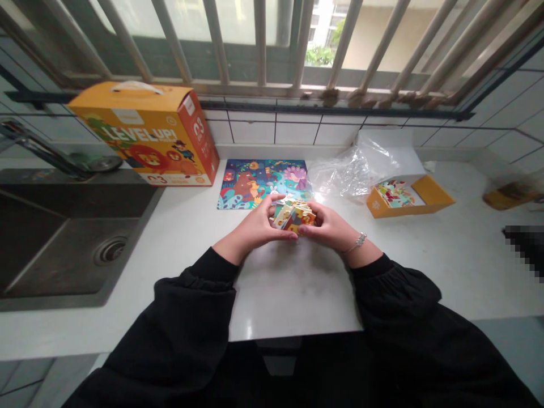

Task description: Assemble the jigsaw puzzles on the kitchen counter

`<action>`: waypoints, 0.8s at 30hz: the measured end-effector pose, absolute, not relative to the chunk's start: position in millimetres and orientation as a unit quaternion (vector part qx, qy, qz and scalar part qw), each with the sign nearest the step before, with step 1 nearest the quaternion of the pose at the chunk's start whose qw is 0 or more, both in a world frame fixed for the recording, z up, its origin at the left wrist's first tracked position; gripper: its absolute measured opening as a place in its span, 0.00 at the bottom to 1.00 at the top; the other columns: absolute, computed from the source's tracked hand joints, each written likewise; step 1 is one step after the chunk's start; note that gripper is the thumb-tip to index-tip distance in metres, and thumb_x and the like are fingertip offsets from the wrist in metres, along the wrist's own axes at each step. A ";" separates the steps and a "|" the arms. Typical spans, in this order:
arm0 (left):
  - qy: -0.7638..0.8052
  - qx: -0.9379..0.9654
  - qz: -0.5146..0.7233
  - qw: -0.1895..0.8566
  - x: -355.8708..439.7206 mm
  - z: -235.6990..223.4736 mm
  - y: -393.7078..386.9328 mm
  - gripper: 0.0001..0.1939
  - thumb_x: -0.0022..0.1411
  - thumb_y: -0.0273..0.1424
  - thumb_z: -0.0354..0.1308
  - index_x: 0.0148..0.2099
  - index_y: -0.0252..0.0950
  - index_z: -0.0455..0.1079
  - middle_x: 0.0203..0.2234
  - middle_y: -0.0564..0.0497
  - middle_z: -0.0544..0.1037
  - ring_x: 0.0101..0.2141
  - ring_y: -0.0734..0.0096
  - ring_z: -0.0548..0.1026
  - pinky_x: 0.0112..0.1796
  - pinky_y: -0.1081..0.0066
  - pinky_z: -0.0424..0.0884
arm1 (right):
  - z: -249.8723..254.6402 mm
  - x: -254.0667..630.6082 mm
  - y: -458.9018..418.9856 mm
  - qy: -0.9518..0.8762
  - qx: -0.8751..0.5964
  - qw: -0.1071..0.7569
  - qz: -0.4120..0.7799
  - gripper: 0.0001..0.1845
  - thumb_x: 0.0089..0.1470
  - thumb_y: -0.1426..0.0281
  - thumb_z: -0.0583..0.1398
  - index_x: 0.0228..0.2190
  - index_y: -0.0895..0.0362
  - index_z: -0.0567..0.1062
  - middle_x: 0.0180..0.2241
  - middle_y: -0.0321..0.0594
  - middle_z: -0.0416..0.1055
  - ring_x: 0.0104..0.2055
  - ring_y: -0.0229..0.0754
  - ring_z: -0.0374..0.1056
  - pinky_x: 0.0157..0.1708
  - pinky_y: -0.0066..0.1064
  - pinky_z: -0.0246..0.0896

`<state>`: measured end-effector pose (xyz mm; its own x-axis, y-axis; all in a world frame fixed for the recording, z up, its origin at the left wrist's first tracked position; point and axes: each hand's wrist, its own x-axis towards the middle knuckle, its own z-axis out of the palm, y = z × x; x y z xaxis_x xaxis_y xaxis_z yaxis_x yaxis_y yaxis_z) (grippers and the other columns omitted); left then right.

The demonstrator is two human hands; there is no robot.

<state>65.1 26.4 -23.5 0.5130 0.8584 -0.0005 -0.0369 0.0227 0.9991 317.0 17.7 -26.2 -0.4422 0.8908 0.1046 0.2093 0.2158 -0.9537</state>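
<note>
Between my two hands is a stack of jigsaw puzzle pieces [294, 216], with printed faces in yellow, red and teal and pale edges showing. My left hand [264, 225] is curled round the stack's left side, thumb along the near edge. On the other side my right hand [332, 225], with a bracelet at the wrist, closes on the pieces with thumb and fingers. Just beyond the hands, a colourful picture sheet [242, 184] with animals lies flat on the white counter [297, 289]; the hands cover part of its near edge.
A large orange "LEVEL UP!" box [144, 136] stands at the back left, beside the dark sink [76, 243]. Crumpled clear plastic [348, 170] and an opened small yellow box [431, 195] lie at the back right. A barred window [259, 45] is behind the counter.
</note>
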 end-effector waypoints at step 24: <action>0.446 0.439 0.364 0.690 22.7 -9.8 13.7 0.33 0.59 0.48 0.79 0.58 0.36 0.77 0.46 0.41 0.87 0.42 0.58 0.86 0.39 0.66 0.83 | -32.0 231.1 -6.8 -0.763 -0.424 0.422 0.245 0.51 0.55 0.50 0.78 0.71 0.49 0.65 0.67 0.56 0.67 0.66 0.61 0.69 0.65 0.58 0.72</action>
<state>22.7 13.7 -9.8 0.3374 0.8936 -0.2960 -0.1094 0.3495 0.9305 231.1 -6.8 -32.0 -0.2844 0.8536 0.4365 0.4390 0.5207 -0.7322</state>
